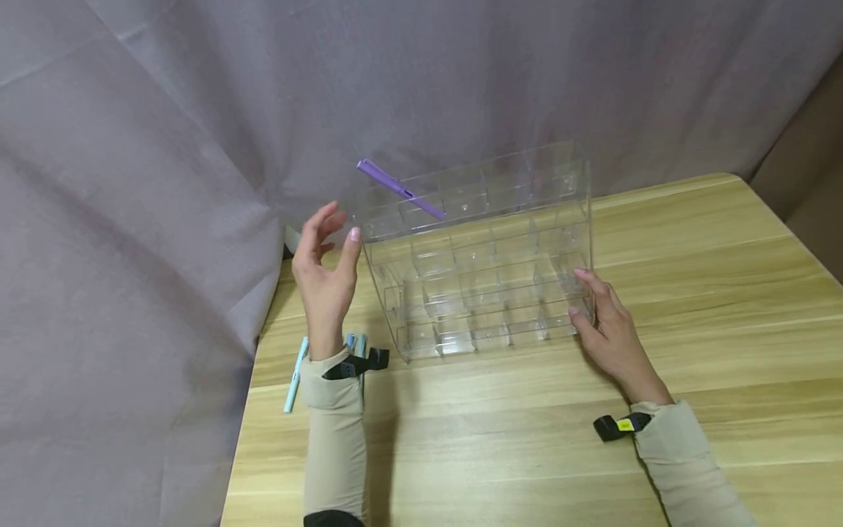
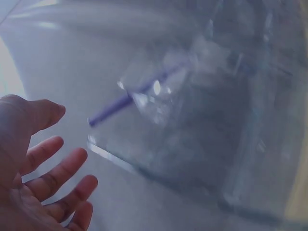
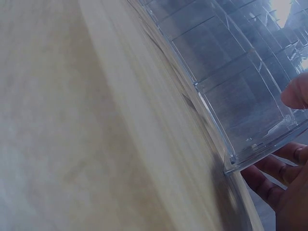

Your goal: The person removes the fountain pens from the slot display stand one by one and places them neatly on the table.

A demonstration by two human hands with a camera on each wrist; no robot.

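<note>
A clear acrylic organizer (image 1: 470, 322) with rows of compartments stands on the wooden table. In its rear top row leans a purple pen (image 1: 400, 189), slanting up to the left past the rim. My left hand (image 1: 324, 282) is beside the organizer's upper left corner, thumb and fingers spread and holding nothing. The left wrist view shows a gap between those fingers and the blurred purple pen (image 2: 110, 109). At the organizer's lower right side, my right hand (image 1: 615, 340) grips it. In the right wrist view its thumb (image 3: 296, 94) lies over the front, with the other fingers round the side.
A light blue pen (image 1: 296, 377) lies on the table (image 1: 487, 446) left of my left wrist. Parts of a blue pen (image 1: 350, 339) and a teal pen (image 1: 362, 342) show behind that wrist. A grey curtain (image 1: 197, 183) hangs along the table's back and left edges.
</note>
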